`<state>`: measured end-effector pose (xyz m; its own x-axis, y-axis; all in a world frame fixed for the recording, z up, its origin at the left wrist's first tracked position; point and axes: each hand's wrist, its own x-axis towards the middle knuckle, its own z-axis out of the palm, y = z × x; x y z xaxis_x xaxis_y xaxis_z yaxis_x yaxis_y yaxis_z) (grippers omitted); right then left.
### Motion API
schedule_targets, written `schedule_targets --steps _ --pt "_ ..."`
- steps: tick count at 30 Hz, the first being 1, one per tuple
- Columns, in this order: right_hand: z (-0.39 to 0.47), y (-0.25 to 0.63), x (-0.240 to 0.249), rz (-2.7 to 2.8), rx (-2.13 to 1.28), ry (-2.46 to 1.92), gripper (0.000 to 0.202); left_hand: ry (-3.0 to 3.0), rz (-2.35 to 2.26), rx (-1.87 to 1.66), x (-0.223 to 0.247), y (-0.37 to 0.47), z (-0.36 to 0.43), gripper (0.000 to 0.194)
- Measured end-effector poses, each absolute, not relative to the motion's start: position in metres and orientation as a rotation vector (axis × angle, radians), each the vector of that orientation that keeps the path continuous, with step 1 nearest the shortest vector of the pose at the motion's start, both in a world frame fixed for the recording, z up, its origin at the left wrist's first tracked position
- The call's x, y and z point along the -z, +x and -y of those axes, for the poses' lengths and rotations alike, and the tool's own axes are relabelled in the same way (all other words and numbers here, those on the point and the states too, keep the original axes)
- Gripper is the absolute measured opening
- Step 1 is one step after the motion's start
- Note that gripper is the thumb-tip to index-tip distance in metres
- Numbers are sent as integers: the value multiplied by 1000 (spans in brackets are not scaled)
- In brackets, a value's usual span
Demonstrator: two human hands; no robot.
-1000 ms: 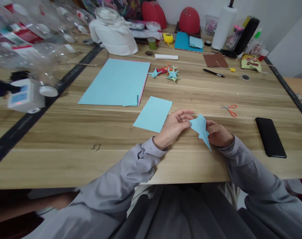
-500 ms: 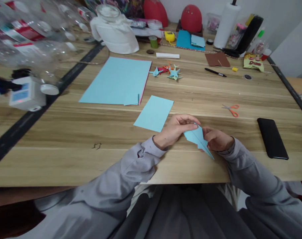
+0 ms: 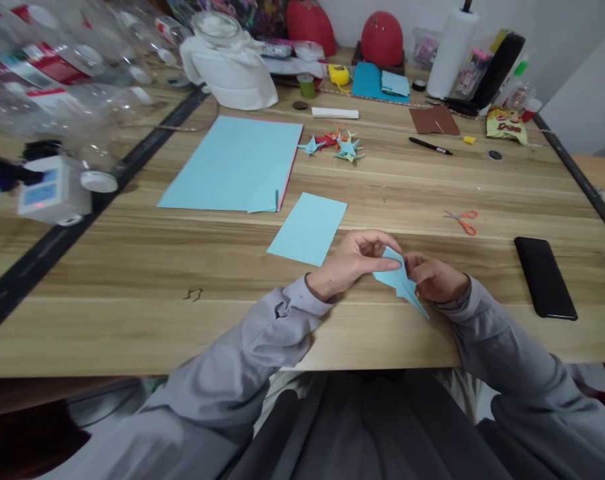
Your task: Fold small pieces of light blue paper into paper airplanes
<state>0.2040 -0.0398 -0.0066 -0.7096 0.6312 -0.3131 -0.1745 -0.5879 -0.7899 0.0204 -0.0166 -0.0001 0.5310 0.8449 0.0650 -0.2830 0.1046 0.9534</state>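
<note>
Between my hands is a partly folded light-blue origami paper, its narrow point angled down toward the table's front edge. My left hand pinches the paper's upper left part between thumb and fingers. On the other side, my right hand grips the right edge with curled fingers, some of them hidden. Just left of my left hand lies a flat light-blue sheet. Several small folded paper cranes sit in a cluster farther back.
A large blue sheet lies at the back left, near clear plastic bottles. To the right are orange-handled scissors, a black phone and a pen. A yellow tape measure stands at the back.
My left thumb has shifted slightly right across the paper, and the paper's upper part has swung up and over to the right. My right hand has hardly moved.
</note>
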Motion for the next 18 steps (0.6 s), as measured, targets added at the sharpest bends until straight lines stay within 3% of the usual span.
schedule_targets --steps 15,18 --pt "44 209 9 876 -2310 -798 27 1049 -553 -996 6 22 20 17" --pt "46 207 10 847 -2343 -745 19 1048 -582 -995 7 21 21 17"
